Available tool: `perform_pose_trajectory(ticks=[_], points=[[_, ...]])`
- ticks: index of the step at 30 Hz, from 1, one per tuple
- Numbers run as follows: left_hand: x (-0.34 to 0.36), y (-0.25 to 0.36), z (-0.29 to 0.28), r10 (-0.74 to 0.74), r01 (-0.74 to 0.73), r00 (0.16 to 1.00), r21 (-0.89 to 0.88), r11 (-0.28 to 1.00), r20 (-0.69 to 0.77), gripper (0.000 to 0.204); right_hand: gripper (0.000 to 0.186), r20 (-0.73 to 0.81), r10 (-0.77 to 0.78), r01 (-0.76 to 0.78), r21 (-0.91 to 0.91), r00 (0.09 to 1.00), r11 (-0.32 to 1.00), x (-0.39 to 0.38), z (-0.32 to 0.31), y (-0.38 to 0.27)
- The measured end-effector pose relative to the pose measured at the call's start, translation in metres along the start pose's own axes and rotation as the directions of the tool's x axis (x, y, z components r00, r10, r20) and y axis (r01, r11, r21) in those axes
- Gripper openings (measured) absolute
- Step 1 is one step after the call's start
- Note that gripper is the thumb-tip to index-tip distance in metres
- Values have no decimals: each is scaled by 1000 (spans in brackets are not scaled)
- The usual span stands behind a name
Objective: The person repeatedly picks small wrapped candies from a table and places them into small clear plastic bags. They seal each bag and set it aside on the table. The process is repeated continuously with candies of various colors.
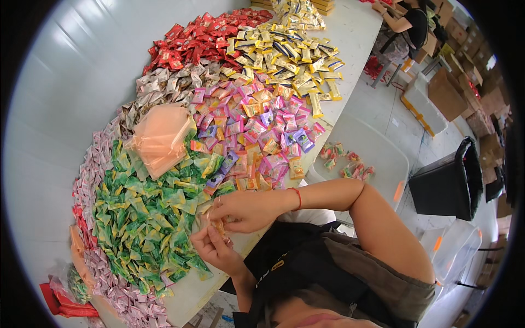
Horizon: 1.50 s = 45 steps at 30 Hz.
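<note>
My left hand [216, 249] and my right hand [246, 211] meet at the table's near edge, fingers closed on a small sheer peach bag [217, 224]. Its contents are mostly hidden by my fingers. A red string circles my right wrist. Beside and beyond my hands spreads a heap of green-and-yellow wrapped candies [142, 218]. On top of that heap lies a stack of flat peach mesh bags [161, 139]. Pink, orange and purple wrapped candies [257, 126] lie just past my right hand.
Further along the table [355, 27] are yellow-and-white packets [295, 60], red packets [191, 41] and brownish packets [175, 82]. Pale pink packets [120, 290] line the left. A clear tub [377, 147] with filled bags and a black bin [448, 180] stand at right. Another person [407, 27] sits beyond.
</note>
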State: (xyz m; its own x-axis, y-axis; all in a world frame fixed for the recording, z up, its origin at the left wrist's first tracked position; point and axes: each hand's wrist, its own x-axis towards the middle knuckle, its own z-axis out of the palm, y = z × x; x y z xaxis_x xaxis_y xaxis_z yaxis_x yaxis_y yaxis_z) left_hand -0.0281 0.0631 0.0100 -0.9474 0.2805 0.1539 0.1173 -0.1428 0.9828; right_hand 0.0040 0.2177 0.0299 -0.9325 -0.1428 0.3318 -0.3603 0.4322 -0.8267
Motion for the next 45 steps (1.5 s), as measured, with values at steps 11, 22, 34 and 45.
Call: perform_pose_trajectory(ticks=[11, 22, 34, 45], points=[[-15, 0, 8, 166, -173, 979, 51, 984, 117, 7, 28, -523, 308, -347, 24, 795, 938, -10, 33, -16], [-17, 15, -19, 194, -224, 891, 27, 974, 410, 5, 25, -356, 73, -151, -197, 932, 969, 11, 18, -20], [-15, -3, -49, 0, -26, 985, 146, 989, 175, 17, 35, -229, 424, -375, 228, 876, 898, 6, 32, 1], [-5, -13, -63, -150, 152, 984, -18, 988, 99, 9, 26, 121, 455, -428, 609, 882, 667, 4, 31, 7]])
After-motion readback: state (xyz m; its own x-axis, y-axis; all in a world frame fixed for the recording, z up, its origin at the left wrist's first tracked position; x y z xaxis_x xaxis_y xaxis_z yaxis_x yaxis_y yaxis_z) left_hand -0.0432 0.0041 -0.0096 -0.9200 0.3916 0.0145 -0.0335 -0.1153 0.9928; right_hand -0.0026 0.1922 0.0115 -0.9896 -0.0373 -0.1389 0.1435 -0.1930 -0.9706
